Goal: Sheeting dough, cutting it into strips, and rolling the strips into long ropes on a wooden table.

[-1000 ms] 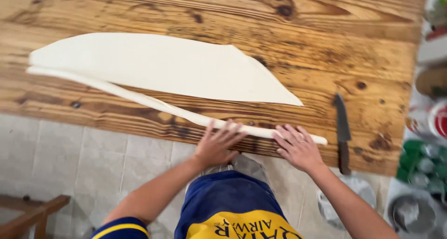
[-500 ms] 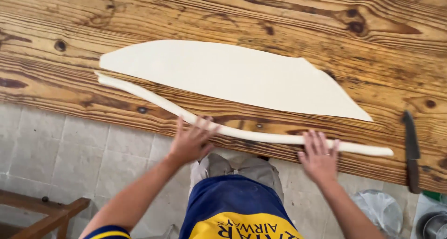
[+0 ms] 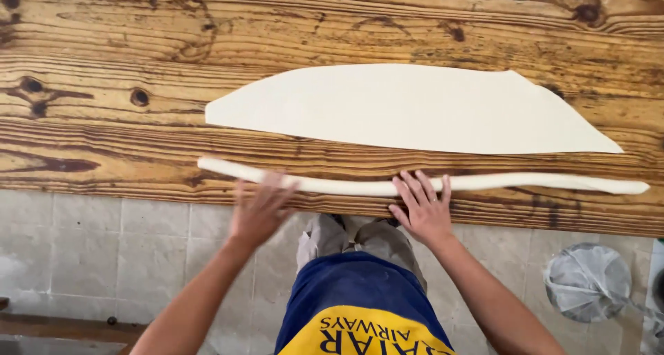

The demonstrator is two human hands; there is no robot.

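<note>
A long thin rope of pale dough (image 3: pixel 539 182) lies along the front of a wooden table (image 3: pixel 207 44). Behind it rests a flat, wide sheet of the same dough (image 3: pixel 415 109), pointed at the right. My left hand (image 3: pixel 259 210) is flat with fingers spread, its fingertips on the rope's left part; it is blurred. My right hand (image 3: pixel 423 208) presses flat on the rope's middle, fingers apart. Neither hand grips anything.
The table's front edge runs just below the rope. Under it is a pale tiled floor (image 3: pixel 104 258), my legs and blue and yellow shirt. A round grey container lined with plastic (image 3: pixel 588 282) stands on the floor at the right.
The view has shifted left, and the knife at the right is out of frame. The rope lies straighter now. Both hands have moved left along it, still flat on top.
</note>
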